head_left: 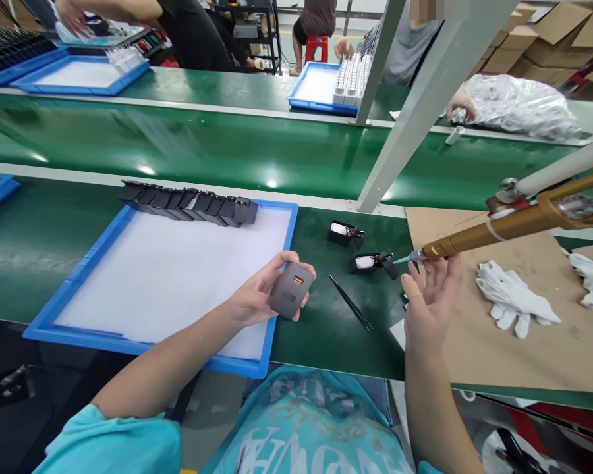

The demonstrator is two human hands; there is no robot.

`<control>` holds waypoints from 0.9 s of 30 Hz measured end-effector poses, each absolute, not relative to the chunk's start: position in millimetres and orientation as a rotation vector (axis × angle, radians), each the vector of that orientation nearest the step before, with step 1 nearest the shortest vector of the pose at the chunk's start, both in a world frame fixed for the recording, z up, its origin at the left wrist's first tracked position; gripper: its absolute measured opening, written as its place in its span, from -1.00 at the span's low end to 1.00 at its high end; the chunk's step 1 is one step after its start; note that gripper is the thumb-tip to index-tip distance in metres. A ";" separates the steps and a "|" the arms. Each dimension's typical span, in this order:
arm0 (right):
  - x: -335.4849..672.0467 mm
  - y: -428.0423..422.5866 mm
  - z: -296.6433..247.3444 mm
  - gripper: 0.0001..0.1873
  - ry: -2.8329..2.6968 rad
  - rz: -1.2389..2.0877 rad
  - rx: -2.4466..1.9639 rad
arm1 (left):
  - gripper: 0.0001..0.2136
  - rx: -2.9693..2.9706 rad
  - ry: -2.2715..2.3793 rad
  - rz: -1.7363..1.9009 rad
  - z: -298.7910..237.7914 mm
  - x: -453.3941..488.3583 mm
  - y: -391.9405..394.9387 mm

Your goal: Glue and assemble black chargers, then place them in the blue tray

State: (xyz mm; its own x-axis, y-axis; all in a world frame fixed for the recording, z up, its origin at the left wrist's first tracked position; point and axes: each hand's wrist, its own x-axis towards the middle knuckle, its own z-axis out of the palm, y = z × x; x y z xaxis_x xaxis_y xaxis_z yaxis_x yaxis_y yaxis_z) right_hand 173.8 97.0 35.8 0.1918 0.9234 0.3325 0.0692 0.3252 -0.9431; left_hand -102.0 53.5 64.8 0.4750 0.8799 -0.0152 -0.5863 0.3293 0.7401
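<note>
My left hand is closed around a dark grey charger housing, which has an orange port facing up. My right hand is palm up with its fingers stretched out and thumb apart, just under a gold glue dispenser. The fingertips are close to the barrel; whether they touch it I cannot tell. The dispenser's blue needle tip points at an open black housing with a white part inside. Another such housing lies behind it. Black tweezers rest on the green bench between my hands.
A blue-rimmed tray with a white liner carries a row of black housings along its back edge. White gloves lie on cardboard at right. A slanted metal post rises behind. Co-workers sit beyond the green divider.
</note>
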 end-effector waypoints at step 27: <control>117.1 17.8 -1.5 -0.54 -2.290 0.197 -1.007 | -0.35 2.437 1.226 0.576 39.9 -80.4 40.7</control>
State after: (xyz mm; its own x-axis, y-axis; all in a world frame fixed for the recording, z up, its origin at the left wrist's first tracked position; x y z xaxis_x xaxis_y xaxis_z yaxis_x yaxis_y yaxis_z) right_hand 117.1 17.8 -1.5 -0.5158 0.7082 0.4820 0.6153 0.6978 -0.3668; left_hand -80.4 40.7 39.9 0.5424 0.8164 0.1981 0.6735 -0.5635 0.4784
